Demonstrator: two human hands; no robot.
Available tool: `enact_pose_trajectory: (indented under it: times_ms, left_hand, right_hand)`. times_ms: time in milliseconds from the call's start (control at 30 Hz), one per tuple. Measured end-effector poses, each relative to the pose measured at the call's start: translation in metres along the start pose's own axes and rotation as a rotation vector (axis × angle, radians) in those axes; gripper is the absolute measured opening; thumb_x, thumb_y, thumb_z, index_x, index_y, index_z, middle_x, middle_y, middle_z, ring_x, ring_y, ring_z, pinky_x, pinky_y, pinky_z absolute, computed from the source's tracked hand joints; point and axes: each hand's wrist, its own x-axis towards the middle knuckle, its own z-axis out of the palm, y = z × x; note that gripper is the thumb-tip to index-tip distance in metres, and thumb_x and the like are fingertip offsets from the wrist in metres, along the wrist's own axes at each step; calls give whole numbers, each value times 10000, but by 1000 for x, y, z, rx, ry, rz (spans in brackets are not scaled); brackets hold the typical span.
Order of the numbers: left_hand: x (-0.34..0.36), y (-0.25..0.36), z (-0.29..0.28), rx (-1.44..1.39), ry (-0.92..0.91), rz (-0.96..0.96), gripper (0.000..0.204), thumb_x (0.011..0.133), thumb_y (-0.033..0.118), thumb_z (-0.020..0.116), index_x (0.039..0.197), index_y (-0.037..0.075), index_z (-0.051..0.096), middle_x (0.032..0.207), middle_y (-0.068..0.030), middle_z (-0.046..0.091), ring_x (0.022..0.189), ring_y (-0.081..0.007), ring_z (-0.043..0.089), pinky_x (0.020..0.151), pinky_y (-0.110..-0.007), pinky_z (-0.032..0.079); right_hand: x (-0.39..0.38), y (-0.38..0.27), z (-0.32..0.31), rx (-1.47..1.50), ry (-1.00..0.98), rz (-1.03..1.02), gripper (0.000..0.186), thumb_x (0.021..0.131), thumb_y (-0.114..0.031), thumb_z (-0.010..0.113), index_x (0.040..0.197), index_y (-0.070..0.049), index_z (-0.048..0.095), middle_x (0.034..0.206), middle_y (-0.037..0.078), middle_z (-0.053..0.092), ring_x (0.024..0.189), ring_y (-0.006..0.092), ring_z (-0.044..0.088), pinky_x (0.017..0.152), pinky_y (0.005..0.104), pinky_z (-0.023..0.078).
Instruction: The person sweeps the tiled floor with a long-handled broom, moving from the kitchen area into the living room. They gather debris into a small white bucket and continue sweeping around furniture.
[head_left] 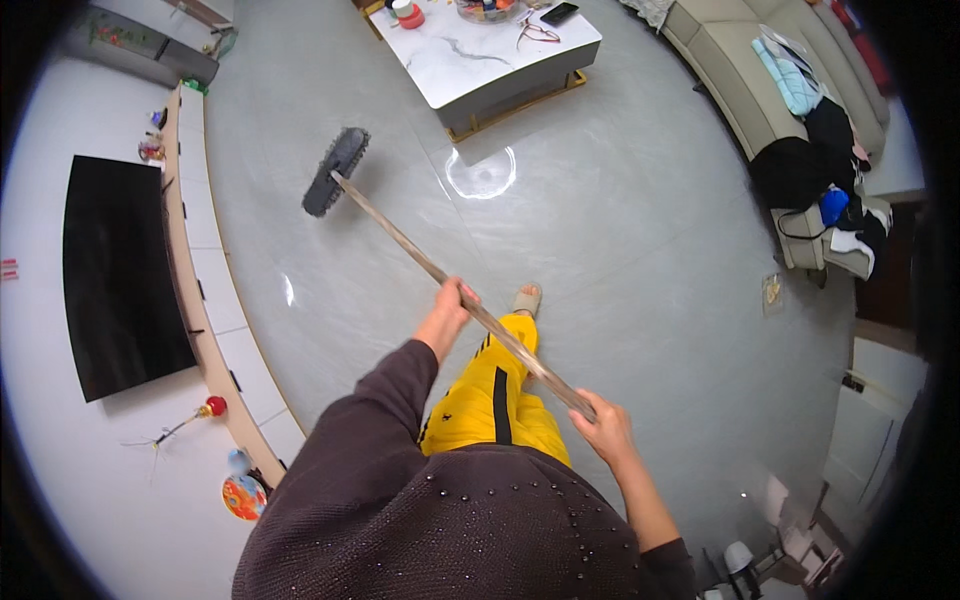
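A mop (405,243) with a long wooden handle slants across the view from lower right to upper left. Its dark grey, fringed head (337,172) lies flat on the glossy grey floor, between the low cabinet and the coffee table. My left hand (453,303) is wrapped round the middle of the handle. Near the handle's upper end, close to my body, my right hand (603,428) is closed on it.
A marble-topped coffee table (480,65) stands ahead, carrying a phone, glasses and a bowl. To the left runs a white low cabinet (213,280) below a wall television (120,280). A beige sofa (715,65) with clothes on it lines the right.
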Motion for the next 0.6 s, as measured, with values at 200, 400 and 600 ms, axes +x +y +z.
enact_pose_trajectory:
  times_ms: [200, 400, 600]
  left_hand:
    - [-48, -102, -41, 144, -64, -182, 148, 877, 174, 500, 828, 65, 412, 614, -59, 425, 505, -203, 437, 492, -377, 446]
    - [-71, -148, -58, 263, -91, -444, 127, 908, 138, 474, 958, 25, 445, 663, -69, 443, 568, -201, 472, 541, -386, 491]
    - [-38, -93, -56, 338, -139, -442, 124, 893, 108, 492, 928, -3, 451, 658, -82, 465, 567, -212, 494, 542, -397, 497]
  right_hand:
    - [-119, 37, -8, 99, -215, 331, 302, 772, -281, 659, 933, -28, 629, 692, 184, 604, 623, 301, 602, 588, 357, 461]
    - [-184, -31, -22, 49, -145, 366, 408, 812, -244, 653, 1153, -46, 549, 798, 186, 638, 679, 244, 622, 645, 343, 476]
    - [-136, -95, 35, 478, -134, 396, 554, 874, -183, 598, 1359, -50, 365, 1178, 106, 534, 1050, 170, 487, 887, 282, 360]
